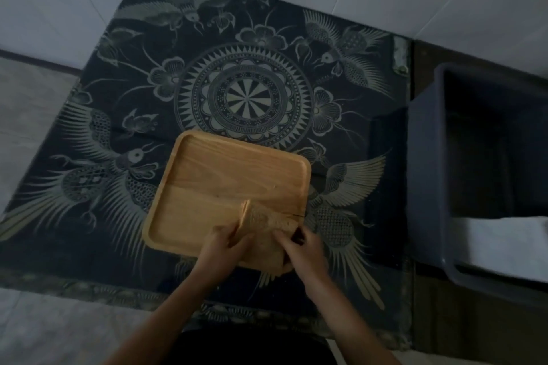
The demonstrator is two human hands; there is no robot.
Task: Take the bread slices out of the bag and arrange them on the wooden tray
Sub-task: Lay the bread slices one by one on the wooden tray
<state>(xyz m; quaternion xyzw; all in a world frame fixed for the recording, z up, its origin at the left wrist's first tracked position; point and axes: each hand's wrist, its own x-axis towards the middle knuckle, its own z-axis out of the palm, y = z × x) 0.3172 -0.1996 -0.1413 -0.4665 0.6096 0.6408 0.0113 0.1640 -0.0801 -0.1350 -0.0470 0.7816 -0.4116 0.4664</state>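
Over the near right corner of the wooden tray (207,181), both hands pinch the bread slices (264,225). Left hand (224,249) has its grip closed on their left edge, right hand (302,252) on their right edge, slices between them, above the patterned bench (148,98).

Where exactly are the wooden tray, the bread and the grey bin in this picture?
wooden tray (237,169): head view, on its bare floor.
bread (264,216): head view, on the slices' upper face, between both hands.
grey bin (427,175): head view, on its left outer wall.
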